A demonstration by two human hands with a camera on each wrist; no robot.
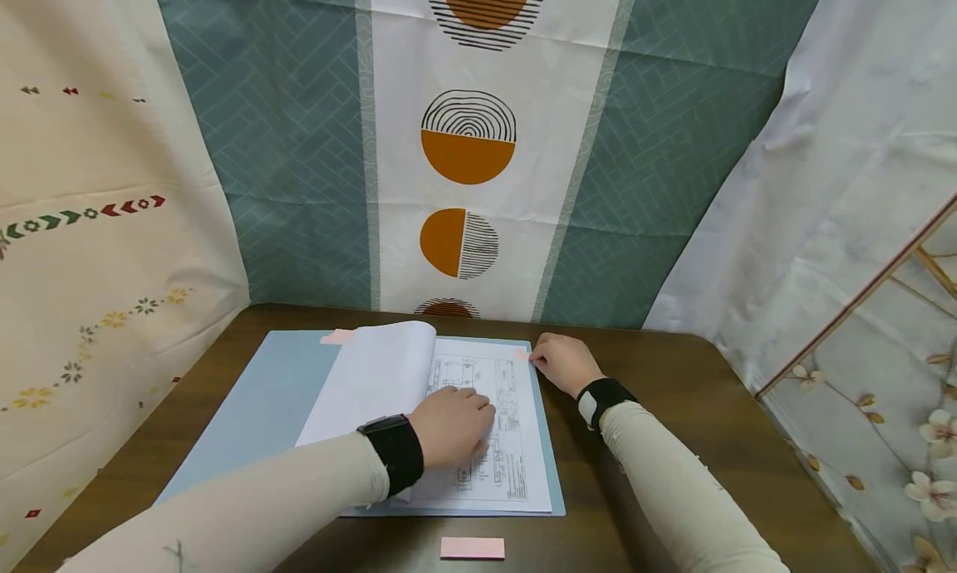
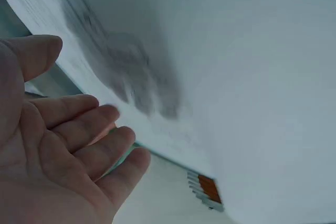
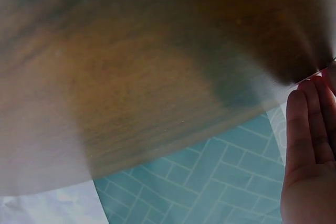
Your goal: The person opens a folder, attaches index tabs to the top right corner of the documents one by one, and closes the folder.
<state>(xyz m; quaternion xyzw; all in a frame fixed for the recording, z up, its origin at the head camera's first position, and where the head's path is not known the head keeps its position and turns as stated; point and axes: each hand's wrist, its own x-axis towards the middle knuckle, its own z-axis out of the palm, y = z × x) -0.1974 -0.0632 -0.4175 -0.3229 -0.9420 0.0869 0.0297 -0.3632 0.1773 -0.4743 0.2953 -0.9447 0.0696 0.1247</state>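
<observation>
A blue folder [image 1: 247, 407] lies open on the brown table, holding a stack of white sheets. Its uncovered sheet [image 1: 531, 465] carries printed technical drawings, and a turned page [image 1: 377, 374] curls over to the left. Across the drawings rests my left hand [image 1: 452, 428], palm down; in the left wrist view its fingers [image 2: 105, 150] are relaxed and hold nothing. At the sheet's upper right edge, my right hand [image 1: 566, 361] pinches a small pale pink sticky note [image 1: 522, 354] between thumb and fingers. The right wrist view shows those fingertips only partly, at the frame's edge.
A pink sticky-note pad [image 1: 473, 548] lies near the table's front edge. Another pink sticky note [image 1: 338, 336] sticks out at the top of the turned page. Patterned cloths [image 1: 299, 141] hang behind and beside the table [image 1: 673, 440].
</observation>
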